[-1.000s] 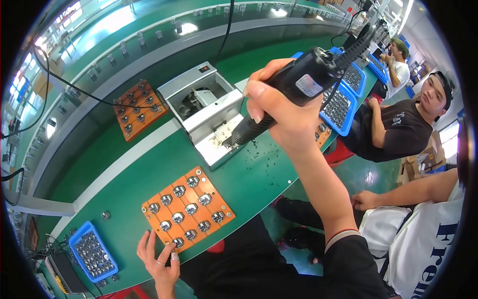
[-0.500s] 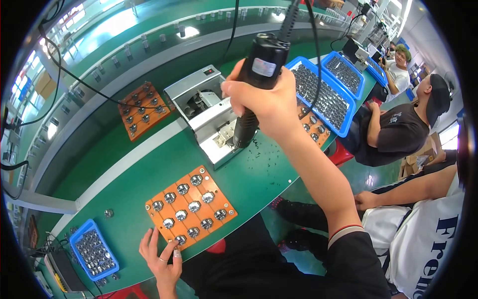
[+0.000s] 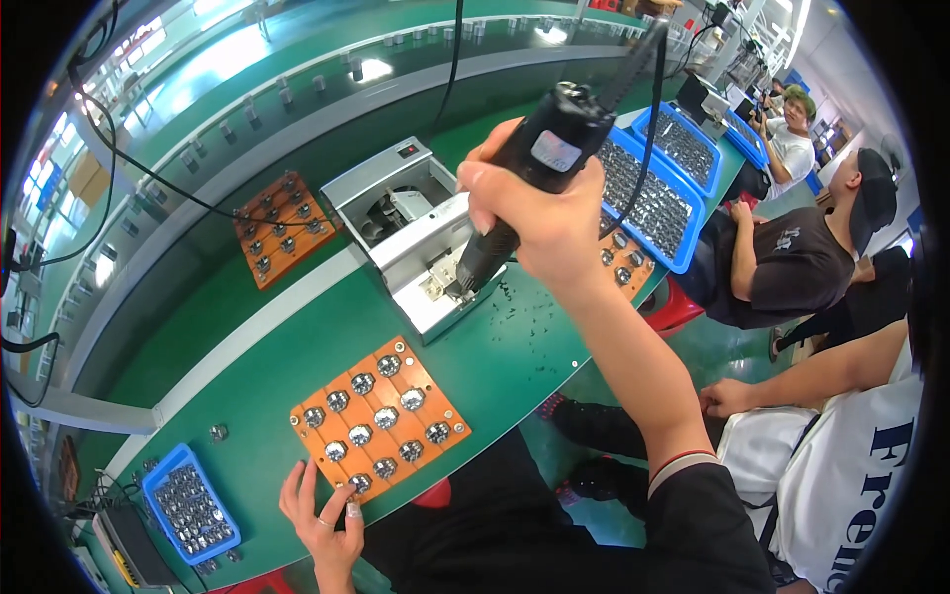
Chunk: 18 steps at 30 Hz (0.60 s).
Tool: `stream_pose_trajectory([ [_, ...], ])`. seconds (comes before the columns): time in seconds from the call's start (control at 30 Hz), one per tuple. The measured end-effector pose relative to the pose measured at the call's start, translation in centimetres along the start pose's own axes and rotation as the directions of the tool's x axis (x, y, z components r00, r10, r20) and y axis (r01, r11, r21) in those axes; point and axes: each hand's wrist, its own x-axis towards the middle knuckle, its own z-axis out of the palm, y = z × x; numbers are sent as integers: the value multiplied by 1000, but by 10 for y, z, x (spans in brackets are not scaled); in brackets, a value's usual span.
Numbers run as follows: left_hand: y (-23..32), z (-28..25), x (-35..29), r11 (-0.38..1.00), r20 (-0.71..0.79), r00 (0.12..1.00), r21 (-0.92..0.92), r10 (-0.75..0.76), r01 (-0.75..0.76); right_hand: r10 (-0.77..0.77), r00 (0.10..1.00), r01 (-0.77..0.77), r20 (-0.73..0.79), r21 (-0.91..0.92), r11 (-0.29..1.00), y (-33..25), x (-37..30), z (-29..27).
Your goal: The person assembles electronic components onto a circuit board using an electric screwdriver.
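Observation:
My right hand (image 3: 544,203) is wrapped round a black corded electric screwdriver (image 3: 554,139), held at a slant. Its lower end is at the front of a silver screw feeder (image 3: 396,223), by the light-coloured pick-up block (image 3: 438,280); whether the bit touches it I cannot tell. An orange fixture board (image 3: 401,391) lies on the green bench, with several small shiny metal parts seated in rows. At its near left corner rests my left hand (image 3: 327,525), fingers apart, fingertips against the edge and near a corner metal part (image 3: 360,483).
A blue tray (image 3: 233,540) of metal parts stands at the left, near a loose part (image 3: 218,432). Another orange board (image 3: 277,228) lies beyond the bench rail. Larger blue trays (image 3: 683,259) and a partly hidden board are at the right. Loose dark screws (image 3: 534,327) lie beside the feeder. Co-workers sit at right.
The screwdriver has tilted: its top has gone right and its lower end left, closer to the feeder's pick-up block. My left hand stays at the board's corner.

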Motion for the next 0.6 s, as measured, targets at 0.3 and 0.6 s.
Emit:
stream_pose_trajectory([
  [0.3, 0, 0, 1, 1000, 2, 1000, 6, -3, 3, 64, 998, -63, 18, -58, 996, -1, 1, 5],
  [0.6, 0, -1, 0, 1000, 8, 1000, 10, 7, -7, 6, 999, -6, -44, 18, 1000, -5, -4, 1],
])
